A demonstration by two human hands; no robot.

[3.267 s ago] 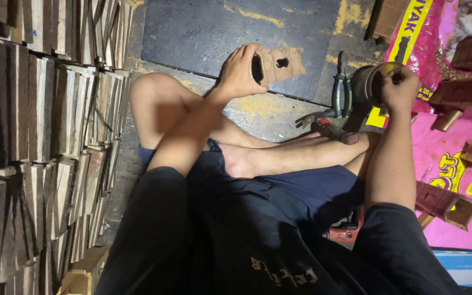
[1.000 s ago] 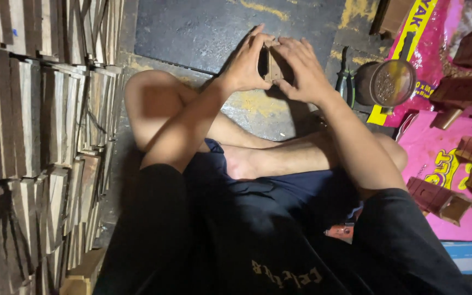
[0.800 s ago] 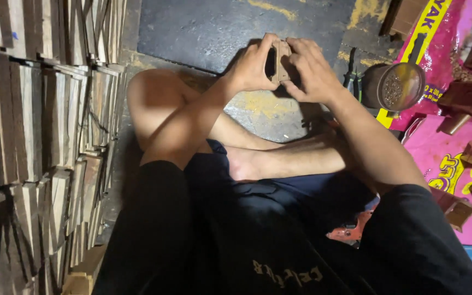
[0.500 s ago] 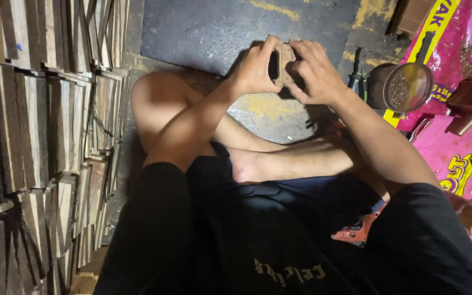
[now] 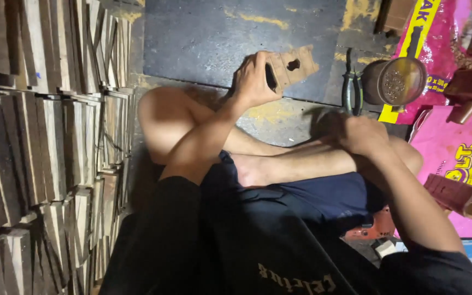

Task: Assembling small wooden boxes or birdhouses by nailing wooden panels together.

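Note:
My left hand [image 5: 253,81] grips a small wooden block [image 5: 292,65] with cut-out holes, held up over the dark floor in front of my crossed legs. My right hand [image 5: 360,134] has come down low beside my right knee and shin; it is blurred, and I cannot tell whether it holds anything. A round tin [image 5: 394,81] with small brown bits inside stands just beyond that hand, with green-handled pliers [image 5: 350,87] lying beside it.
Stacks of thin wooden boards [image 5: 45,136] fill the left side. Pink printed sacks [image 5: 449,147] cover the floor at right, with brown wooden pieces [image 5: 460,196] on them. An orange tool [image 5: 372,229] lies under my right arm. A dark mat [image 5: 208,38] lies ahead.
My right hand let go of the wooden block and dropped down to my right knee. My left hand keeps holding the block up.

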